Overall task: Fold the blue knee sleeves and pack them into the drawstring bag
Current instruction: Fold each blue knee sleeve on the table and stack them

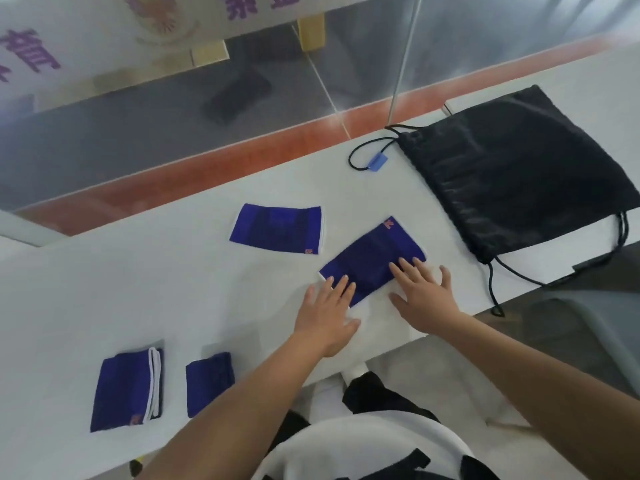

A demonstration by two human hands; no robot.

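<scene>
banner [86,26]: purple chars, illegible | sleeve logos: unreadable

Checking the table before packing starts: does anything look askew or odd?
Mostly tidy. The knee sleeve under both hands lies diagonal to the table edge, unlike the other flat sleeve. The black bag's drawstring trails over the table's near edge.

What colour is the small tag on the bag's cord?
Light blue tag, seen in the head view.

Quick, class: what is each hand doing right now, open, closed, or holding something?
Left hand: open, flat, fingertips on the sleeve, holding nothing.
Right hand: open, flat, fingertips on the same sleeve, holding nothing.
</scene>
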